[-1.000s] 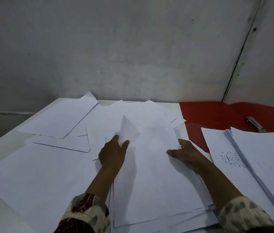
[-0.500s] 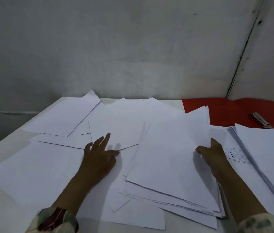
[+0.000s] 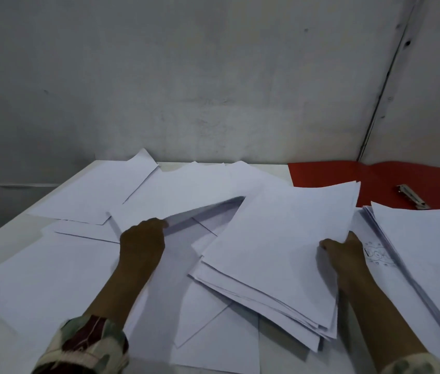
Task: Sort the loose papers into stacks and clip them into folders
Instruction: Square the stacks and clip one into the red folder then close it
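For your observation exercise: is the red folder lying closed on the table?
No, the red folder lies open and flat, its metal clip exposed on the inside.

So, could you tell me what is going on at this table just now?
A person is sorting loose white papers. The right hand grips the edge of a gathered stack, while the left hand lifts a single sheet from the scattered ones. An open red folder with its metal clip lies at the back right, nothing clipped yet.

Plain office corner: white table (image 3: 3, 238), bare grey wall (image 3: 186, 76), red folder (image 3: 375, 179).
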